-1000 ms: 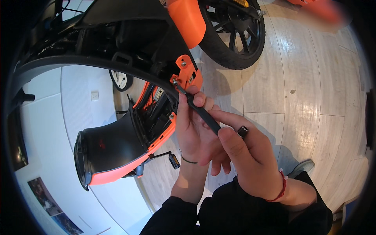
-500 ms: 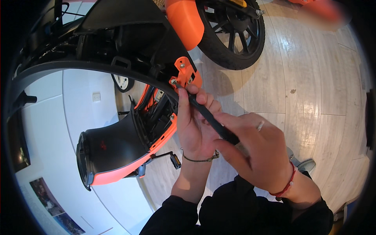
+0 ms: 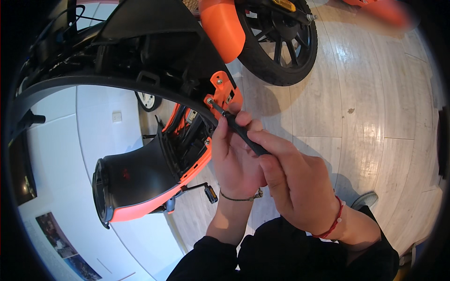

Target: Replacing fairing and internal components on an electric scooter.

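Observation:
A black-handled screwdriver [image 3: 248, 141] slants up and left, its tip at a screw [image 3: 210, 101] in an orange panel bracket [image 3: 221, 83]. My left hand [image 3: 239, 164], palm up, pinches the front of the handle between thumb and fingertips. Around the handle's rear end, the thumb and fingers of my right hand [image 3: 300, 182] are closed. The bracket joins the black body [image 3: 164, 56] of a scooter-like vehicle. A second screw [image 3: 220, 81] shows higher on the same bracket. Part of the left fingers is hidden behind the screwdriver.
Beyond my hands stands a black wheel [image 3: 286, 47] under an orange fender [image 3: 221, 33]. A black seat section [image 3: 140, 175] with orange trim lies to the left, with a pedal [image 3: 211, 193] below it. White panels [image 3: 101, 126] and wood-look flooring [image 3: 356, 93] surround the vehicle.
My right hand has shifted left and its fingers have turned round the handle. More of the screwdriver's metal shaft shows. My left hand keeps almost the same place.

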{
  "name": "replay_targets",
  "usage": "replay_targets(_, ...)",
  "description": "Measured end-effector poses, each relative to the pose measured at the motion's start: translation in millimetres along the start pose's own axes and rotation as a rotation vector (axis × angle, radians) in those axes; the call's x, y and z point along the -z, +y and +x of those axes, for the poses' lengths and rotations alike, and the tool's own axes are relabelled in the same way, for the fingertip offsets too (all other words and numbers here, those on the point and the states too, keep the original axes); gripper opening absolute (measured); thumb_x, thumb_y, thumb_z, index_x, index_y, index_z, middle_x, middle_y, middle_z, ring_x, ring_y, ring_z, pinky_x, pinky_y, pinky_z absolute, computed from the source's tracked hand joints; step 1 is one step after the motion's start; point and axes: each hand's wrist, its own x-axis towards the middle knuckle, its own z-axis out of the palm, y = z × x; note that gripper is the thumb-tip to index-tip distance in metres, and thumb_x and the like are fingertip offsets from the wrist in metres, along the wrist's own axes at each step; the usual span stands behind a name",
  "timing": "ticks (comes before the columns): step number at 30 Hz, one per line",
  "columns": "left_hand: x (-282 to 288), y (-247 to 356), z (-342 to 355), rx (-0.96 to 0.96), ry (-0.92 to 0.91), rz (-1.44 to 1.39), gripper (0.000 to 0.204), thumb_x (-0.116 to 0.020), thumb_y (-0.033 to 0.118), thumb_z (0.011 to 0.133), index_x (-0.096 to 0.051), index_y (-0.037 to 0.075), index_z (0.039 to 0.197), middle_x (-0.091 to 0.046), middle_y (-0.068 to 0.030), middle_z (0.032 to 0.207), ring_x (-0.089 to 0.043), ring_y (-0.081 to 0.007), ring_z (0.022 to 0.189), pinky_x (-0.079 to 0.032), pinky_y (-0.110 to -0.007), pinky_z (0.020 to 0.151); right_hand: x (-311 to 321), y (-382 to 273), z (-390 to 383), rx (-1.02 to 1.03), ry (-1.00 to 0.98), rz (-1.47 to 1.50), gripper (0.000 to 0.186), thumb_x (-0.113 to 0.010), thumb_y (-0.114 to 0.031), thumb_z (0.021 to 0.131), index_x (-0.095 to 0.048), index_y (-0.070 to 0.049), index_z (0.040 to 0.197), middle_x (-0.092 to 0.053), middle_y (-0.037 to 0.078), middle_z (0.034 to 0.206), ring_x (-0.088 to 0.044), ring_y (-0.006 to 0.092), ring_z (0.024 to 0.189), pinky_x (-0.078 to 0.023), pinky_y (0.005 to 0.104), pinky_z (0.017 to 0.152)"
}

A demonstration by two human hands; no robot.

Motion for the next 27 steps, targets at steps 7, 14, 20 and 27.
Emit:
replay_targets(7,5.6,2.0,0.8,-0.001,-0.082,0.040,0.028,-0.038,0.031,0.096,-0.049,0.008,0.108,-0.050,0.0008,0.082,-0.039,-0.0063,0.057,-0.035,-0.019,0.050,10.0,-1.4,4.0,0.041,-0.025,0.047,0.033,-0.059,-0.009,0.082,-0.050,0.000,0.112,-0.060,0.016,0.084,-0.060,0.0241,0.060,-0.047,0.0273,0.055)
replay_targets(14,2.0,2.3,2.1,-0.032,-0.049,0.104,0.027,-0.042,0.034,0.095,-0.051,0.009,0.102,-0.050,0.0023,0.078,-0.037,-0.0034,0.055,-0.034,-0.017,0.047,9.1,0.2,4.8,0.153,-0.019,-0.037,0.047,-0.068,-0.010,0.073,-0.050,0.000,0.116,-0.058,0.014,0.079,-0.057,0.0234,0.061,-0.046,0.0275,0.056)
replay_targets(20,6.0,3.9,4.2,-0.040,-0.002,0.117,0.027,-0.044,0.035,0.094,-0.053,0.010,0.098,-0.053,0.0021,0.073,-0.037,-0.0029,0.052,-0.033,-0.016,0.047,3.1,4.9,3.0,0.145,0.006,-0.013,0.055,-0.073,-0.018,0.070,-0.049,0.000,0.117,-0.057,0.013,0.077,-0.055,0.0235,0.062,-0.044,0.0280,0.055)
replay_targets(27,8.4,2.7,4.6,-0.042,0.033,0.167,0.030,-0.046,0.038,0.092,-0.054,0.009,0.096,-0.053,0.0010,0.072,-0.040,-0.0035,0.053,-0.033,-0.016,0.048,6.4,11.3,2.2,0.273,-0.001,-0.210,0.048,-0.068,-0.018,0.076,-0.049,0.001,0.116,-0.058,0.012,0.074,-0.055,0.0238,0.060,-0.045,0.0263,0.056)
